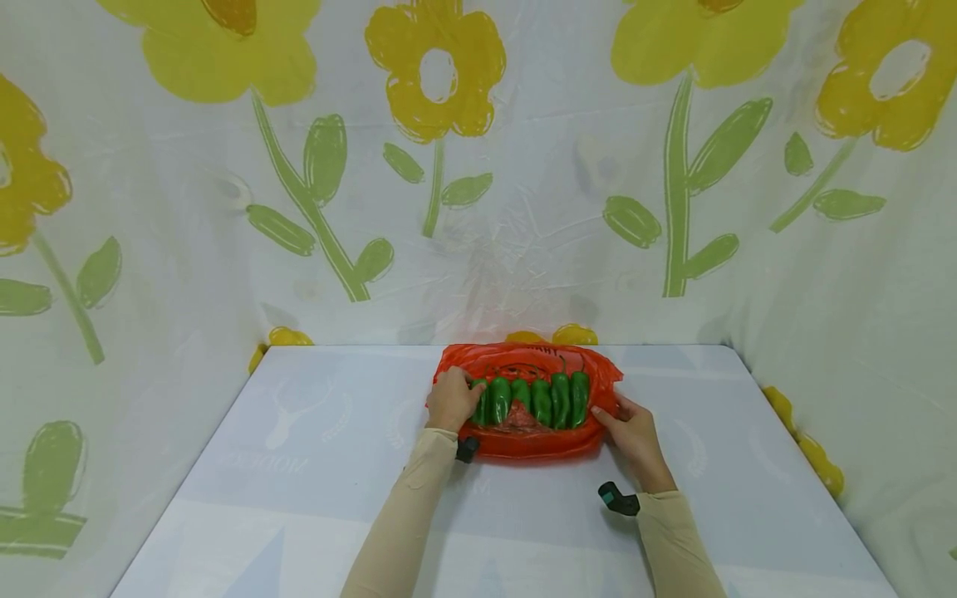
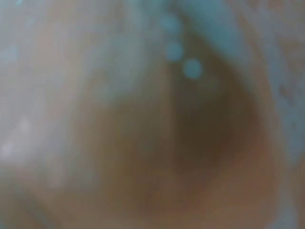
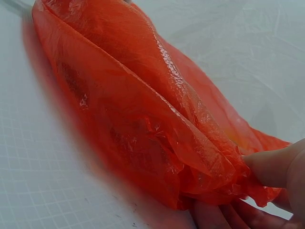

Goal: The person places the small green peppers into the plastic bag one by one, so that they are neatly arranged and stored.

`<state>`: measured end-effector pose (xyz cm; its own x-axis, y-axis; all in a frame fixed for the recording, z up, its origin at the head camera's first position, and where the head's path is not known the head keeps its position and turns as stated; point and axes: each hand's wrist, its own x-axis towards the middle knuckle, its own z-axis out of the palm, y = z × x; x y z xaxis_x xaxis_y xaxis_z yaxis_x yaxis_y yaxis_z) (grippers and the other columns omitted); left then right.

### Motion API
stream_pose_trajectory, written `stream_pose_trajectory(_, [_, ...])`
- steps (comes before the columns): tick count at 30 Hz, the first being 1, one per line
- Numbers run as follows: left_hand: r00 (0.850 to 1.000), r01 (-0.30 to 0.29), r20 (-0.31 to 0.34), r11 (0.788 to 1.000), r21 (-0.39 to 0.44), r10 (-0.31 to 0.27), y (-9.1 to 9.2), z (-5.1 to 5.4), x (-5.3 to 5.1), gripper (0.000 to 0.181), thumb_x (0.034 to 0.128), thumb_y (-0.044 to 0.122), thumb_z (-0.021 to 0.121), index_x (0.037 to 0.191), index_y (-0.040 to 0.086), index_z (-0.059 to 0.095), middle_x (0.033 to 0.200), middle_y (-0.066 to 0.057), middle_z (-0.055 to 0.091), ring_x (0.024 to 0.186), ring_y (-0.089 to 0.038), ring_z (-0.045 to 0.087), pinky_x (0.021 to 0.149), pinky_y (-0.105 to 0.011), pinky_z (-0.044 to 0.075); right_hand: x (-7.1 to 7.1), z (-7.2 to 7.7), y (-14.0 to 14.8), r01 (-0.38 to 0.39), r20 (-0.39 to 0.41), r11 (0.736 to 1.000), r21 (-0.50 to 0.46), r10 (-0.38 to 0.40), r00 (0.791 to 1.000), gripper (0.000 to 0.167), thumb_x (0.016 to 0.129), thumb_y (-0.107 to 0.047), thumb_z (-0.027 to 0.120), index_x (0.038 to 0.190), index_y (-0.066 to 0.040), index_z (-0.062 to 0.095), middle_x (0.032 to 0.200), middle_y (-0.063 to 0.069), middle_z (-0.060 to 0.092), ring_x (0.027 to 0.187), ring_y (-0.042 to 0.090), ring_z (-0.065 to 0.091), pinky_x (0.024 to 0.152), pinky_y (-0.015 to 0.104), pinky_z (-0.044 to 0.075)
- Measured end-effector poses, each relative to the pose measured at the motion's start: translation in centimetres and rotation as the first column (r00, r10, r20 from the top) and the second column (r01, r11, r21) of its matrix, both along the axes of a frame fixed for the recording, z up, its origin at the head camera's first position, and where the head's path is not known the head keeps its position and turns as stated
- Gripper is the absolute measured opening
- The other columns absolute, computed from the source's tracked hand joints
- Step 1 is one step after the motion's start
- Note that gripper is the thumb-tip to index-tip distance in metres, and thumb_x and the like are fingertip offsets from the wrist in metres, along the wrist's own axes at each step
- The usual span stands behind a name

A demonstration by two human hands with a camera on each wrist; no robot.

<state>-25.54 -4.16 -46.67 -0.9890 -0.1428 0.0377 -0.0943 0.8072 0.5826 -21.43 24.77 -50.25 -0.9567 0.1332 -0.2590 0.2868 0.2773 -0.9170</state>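
A red plastic bag [image 1: 538,446] lies spread on the table, with several green peppers [image 1: 541,400] side by side in its opening. My left hand [image 1: 453,400] is at the bag's left side, fingers curled by the leftmost pepper and the bag's edge; its fingertips are partly hidden. At the other side, my right hand [image 1: 634,436] pinches the bag's edge between thumb and fingers. Close up in the right wrist view, crumpled red plastic [image 3: 138,124] runs into the grip of the thumb [image 3: 271,167]. The left wrist view is too blurred to make anything out.
The pale printed table [image 1: 314,482] spreads around the bag. Behind it hangs a white curtain [image 1: 538,249] with yellow flowers, which also closes off both sides. A dark wrist camera [image 1: 617,499] sticks out from the right sleeve.
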Motion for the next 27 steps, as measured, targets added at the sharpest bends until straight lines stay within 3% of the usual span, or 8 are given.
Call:
stream_pose_trajectory(5, [1.0,0.007,-0.003,1.0,-0.004,-0.007,-0.06,-0.13,-0.05,0.026,0.0919,0.026,0.08,0.074,0.007,0.076,0.067,-0.003,0.067,0.059,-0.016,0.057,0.05,-0.03,0.043,0.03,-0.13,-0.12,0.0,0.001,1.0,0.001,0.0,1.0,0.067,0.104,-0.027,0.062,0.161,-0.007,0.034,0.158,0.025,0.046,0.137,0.037,0.055,0.108,0.043,0.053])
stream_pose_trajectory(14, [0.996,0.026,-0.08,1.0,0.004,-0.026,-0.31,-0.44,-0.12,0.022,0.0911,0.024,0.08,0.079,0.006,0.077,0.078,-0.007,0.074,0.066,-0.019,0.062,0.055,-0.034,0.05,0.16,-0.2,-0.2,-0.004,-0.012,1.0,0.001,0.004,1.0,0.066,0.104,-0.027,0.063,0.16,-0.006,0.036,0.157,0.025,0.048,0.133,0.036,0.056,0.103,0.037,0.057])
stream_pose_trajectory(20, [0.988,0.064,-0.143,0.998,0.029,-0.059,-0.43,-0.29,-0.08,0.032,0.0921,0.022,0.079,0.069,0.006,0.065,0.064,-0.002,0.052,0.059,-0.017,0.048,0.051,-0.028,0.035,0.19,-0.05,-0.13,0.001,-0.013,1.0,0.011,0.0,1.0,0.066,0.104,-0.028,0.064,0.16,-0.006,0.036,0.155,0.026,0.049,0.128,0.032,0.059,0.092,0.027,0.06])
stream_pose_trajectory(22, [0.985,0.077,-0.161,0.996,0.045,-0.069,-0.37,-0.08,0.05,0.025,0.0923,0.021,0.079,0.077,0.003,0.071,0.07,-0.005,0.06,0.061,-0.017,0.054,0.05,-0.027,0.038,0.13,-0.07,-0.06,0.008,-0.013,1.0,0.008,-0.008,1.0,0.067,0.103,-0.028,0.064,0.16,-0.006,0.036,0.155,0.026,0.05,0.129,0.033,0.059,0.091,0.028,0.061])
stream_pose_trajectory(24, [0.983,0.085,-0.166,0.995,0.058,-0.075,-0.31,0.14,0.17,0.02,0.0926,0.02,0.078,0.095,0.0,0.078,0.087,-0.011,0.074,0.069,-0.02,0.064,0.053,-0.028,0.046,0.08,-0.11,-0.02,0.01,-0.011,1.0,0.002,-0.01,1.0,0.067,0.104,-0.027,0.064,0.161,-0.006,0.035,0.156,0.025,0.049,0.131,0.035,0.058,0.095,0.031,0.06])
stream_pose_trajectory(27, [0.982,0.095,-0.172,0.992,0.088,-0.079,-0.28,0.5,0.24,0.029,0.0926,0.019,0.078,0.115,0.001,0.078,0.114,-0.014,0.078,0.084,-0.023,0.071,0.06,-0.032,0.055,0.06,-0.04,-0.06,0.009,-0.011,1.0,-0.007,-0.009,1.0,0.067,0.104,-0.027,0.063,0.16,-0.006,0.035,0.157,0.025,0.048,0.134,0.037,0.056,0.1,0.036,0.059])
